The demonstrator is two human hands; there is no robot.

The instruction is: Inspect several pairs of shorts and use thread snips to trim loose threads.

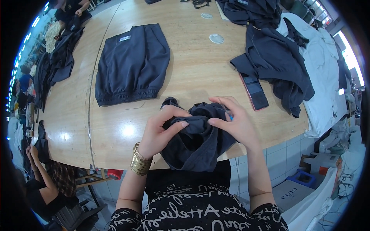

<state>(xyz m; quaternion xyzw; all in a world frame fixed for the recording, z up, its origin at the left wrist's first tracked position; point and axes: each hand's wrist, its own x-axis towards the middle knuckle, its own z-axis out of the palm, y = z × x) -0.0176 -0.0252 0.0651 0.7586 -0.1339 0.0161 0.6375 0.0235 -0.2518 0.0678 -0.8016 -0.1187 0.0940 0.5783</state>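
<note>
A bunched dark navy garment (196, 158) lies at the table's near edge, partly hanging toward me. My left hand (163, 127), with gold bangles on the wrist, pinches a fold of its cloth between thumb and fingers. On the other side of that fold, my right hand (237, 123) is closed with its thumb against the cloth. A small tool with a blue part (230, 116) shows between my right fingers; most of it is hidden, so its kind is unclear. Farther off to the left, a dark garment with a gathered elastic edge (133, 63) is spread flat.
On the right, a phone (254, 91) lies beside a heap of dark garments (275, 65) and white cloth (323, 69). Two clear round discs (216, 38) sit toward the far side. More dark clothes (58, 65) lie at left, where other people work. A cardboard box (295, 194) stands below right.
</note>
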